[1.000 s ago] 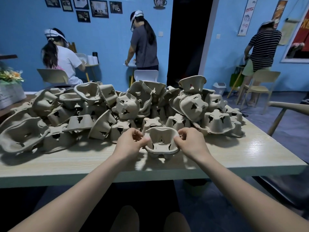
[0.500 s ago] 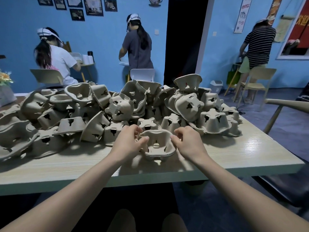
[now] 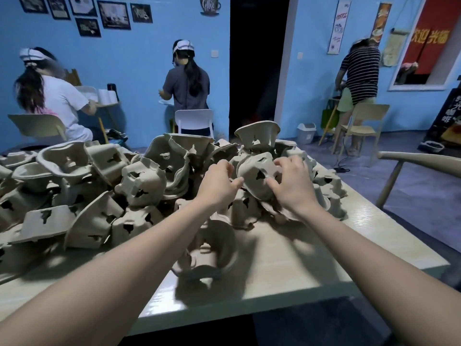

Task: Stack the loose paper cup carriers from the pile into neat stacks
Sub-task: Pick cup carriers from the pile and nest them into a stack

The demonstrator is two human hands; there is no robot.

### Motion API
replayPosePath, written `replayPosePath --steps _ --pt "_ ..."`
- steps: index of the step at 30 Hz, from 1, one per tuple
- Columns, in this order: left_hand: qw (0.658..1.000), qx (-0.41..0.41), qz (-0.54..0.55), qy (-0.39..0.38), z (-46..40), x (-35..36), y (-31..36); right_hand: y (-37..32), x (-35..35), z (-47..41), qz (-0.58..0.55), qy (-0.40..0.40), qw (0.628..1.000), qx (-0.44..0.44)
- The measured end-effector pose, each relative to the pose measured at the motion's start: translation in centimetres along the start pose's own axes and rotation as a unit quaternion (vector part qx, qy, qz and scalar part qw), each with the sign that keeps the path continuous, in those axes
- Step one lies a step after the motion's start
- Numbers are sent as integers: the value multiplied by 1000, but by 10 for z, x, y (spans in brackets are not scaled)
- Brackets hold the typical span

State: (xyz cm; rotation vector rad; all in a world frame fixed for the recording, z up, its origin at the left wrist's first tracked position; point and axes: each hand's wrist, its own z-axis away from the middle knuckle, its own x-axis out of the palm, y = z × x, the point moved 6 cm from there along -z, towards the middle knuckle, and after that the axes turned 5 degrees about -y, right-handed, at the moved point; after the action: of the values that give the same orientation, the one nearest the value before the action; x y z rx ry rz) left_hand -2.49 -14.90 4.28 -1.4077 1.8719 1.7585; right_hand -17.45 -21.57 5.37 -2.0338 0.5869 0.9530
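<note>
- Pile of loose carriers (image 3: 139, 186) heaped across the far and left part of the desk (image 3: 299, 268), tumbled at all angles; no neat stack visible yet, so sorting looks barely begun.
- One carrier (image 3: 209, 248) sits alone, cups up, near the desk's near edge, apart from the heap; likely the base for a stack.
- Both hands reach into the heap's right side, at a tilted carrier (image 3: 257, 176) lying on top, the easiest to lift free.
- Left hand (image 3: 219, 186): fingers loosely curled, thumb tip at the carrier's left rim; not clamped.
- Right hand (image 3: 291, 183): fingers spread and arched over the carrier's right side, touching it; grasp not yet closed, by my judgement.
</note>
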Motion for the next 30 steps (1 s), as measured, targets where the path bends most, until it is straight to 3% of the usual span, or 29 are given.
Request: replayPosePath --steps 6,9,17,24,27,30 --pt "999 -41 22 -24 -26 22 -1 5 10 -13 14 -26 1000 -1" --pt "990 -59 124 -30 -32 31 -2 10 10 -15 6 -32 999 0" --pt "927 -78 365 -39 -28 18 13 -2 -17 -1 -87 28 993 -77" --pt "852 -117 506 -64 -6 6 33 -20 -17 24 0 30 993 -113" --pt "848 -104 516 -70 3 -3 41 -26 -25 26 2 45 992 -114" --pt "878 -63 467 -86 13 -14 43 -29 -33 27 -34 60 992 -105"
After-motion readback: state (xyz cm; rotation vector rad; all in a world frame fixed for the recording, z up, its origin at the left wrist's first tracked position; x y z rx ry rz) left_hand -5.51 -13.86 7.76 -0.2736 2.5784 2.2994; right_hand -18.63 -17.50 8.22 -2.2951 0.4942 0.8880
